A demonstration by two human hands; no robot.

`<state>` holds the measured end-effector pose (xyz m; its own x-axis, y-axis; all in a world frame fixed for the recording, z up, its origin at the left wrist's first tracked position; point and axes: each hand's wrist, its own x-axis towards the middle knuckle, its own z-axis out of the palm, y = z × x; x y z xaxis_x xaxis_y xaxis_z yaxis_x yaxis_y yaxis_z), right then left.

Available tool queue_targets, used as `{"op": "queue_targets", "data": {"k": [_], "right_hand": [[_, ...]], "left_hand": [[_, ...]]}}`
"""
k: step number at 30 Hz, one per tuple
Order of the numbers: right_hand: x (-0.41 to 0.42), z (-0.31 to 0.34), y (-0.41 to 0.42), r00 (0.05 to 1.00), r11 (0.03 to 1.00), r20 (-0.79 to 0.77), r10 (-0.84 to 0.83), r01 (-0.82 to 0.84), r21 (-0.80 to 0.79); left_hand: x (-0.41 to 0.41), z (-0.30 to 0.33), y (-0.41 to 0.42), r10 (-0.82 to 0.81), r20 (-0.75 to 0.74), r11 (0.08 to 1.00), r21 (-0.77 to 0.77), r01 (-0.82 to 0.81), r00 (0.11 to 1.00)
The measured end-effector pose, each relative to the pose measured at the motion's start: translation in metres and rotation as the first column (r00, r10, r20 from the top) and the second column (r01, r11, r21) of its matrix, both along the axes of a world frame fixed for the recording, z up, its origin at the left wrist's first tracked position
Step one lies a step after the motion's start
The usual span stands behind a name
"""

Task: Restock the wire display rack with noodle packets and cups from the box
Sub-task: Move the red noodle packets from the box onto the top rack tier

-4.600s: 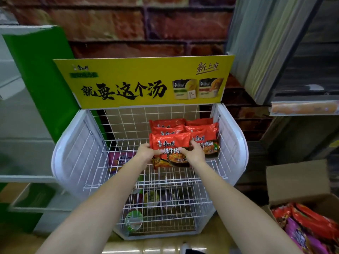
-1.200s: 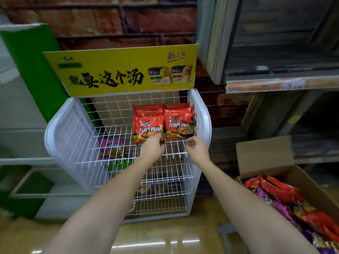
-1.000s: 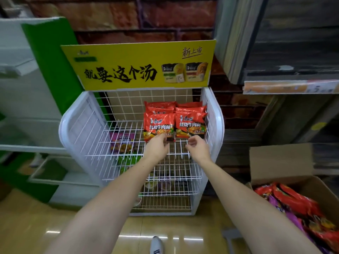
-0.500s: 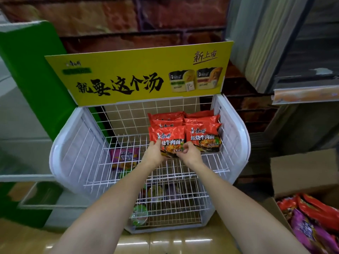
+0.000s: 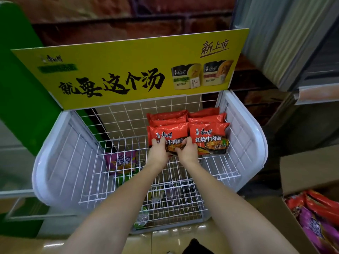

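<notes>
A white wire display rack (image 5: 244, 143) stands before me under a yellow sign. Two rows of red noodle packets stand upright on its top shelf at the right. My left hand (image 5: 158, 153) and my right hand (image 5: 187, 152) both grip the lower edge of the front left red packet (image 5: 169, 133). The front right red packet (image 5: 209, 139) stands beside it, untouched. A purple packet (image 5: 121, 162) lies on a lower shelf at the left. The cardboard box (image 5: 310, 171) with red and purple packets sits at the lower right.
Noodle cups (image 5: 142, 217) sit on the rack's lowest shelves, seen through the wires. A green panel (image 5: 23, 99) stands left of the rack. Grey shelving (image 5: 311, 92) rises at the right. The brick wall is behind. The floor is glossy tan tile.
Both hands have closed in on the front left red packet's lower edge. The view has drawn nearer to the rack and shifted slightly.
</notes>
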<state>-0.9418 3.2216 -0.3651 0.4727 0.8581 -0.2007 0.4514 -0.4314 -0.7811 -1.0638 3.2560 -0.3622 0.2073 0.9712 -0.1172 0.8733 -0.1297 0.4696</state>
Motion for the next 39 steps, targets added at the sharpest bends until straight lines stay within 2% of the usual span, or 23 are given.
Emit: {"op": "queue_targets", "data": {"k": [5, 12, 19, 28, 33, 39], "right_hand": [[0.002, 0.003, -0.001, 1.0, 1.0, -0.011, 0.02, -0.02, -0.013], [0.023, 0.014, -0.026, 0.995, 0.995, -0.02, 0.096, -0.096, -0.021], [0.07, 0.03, -0.084, 1.0, 0.991, -0.013, 0.018, -0.016, 0.134], [0.145, 0.028, -0.2, 0.999, 0.981, -0.033, 0.004, 0.003, 0.196], [0.183, 0.012, -0.255, 0.996, 0.979, -0.066, -0.068, 0.079, 0.185], [0.225, -0.009, -0.319, 0.955, 0.954, -0.086, -0.282, 0.289, 0.083]], "left_hand": [[0.0, 0.008, -0.003, 0.004, -0.096, 1.0, 0.024, -0.002, 0.995], [0.011, 0.033, -0.028, 0.027, -0.154, 0.998, 0.069, -0.016, 0.988], [0.06, 0.05, -0.084, -0.09, 0.02, 0.985, 0.147, 0.086, 0.996], [0.144, 0.041, -0.174, -0.205, 0.233, 0.978, 0.087, 0.189, 0.951], [0.188, 0.029, -0.22, -0.293, 0.262, 0.956, 0.066, 0.286, 0.919], [0.236, 0.015, -0.262, -0.432, 0.24, 0.897, 0.014, 0.442, 0.869]]}}
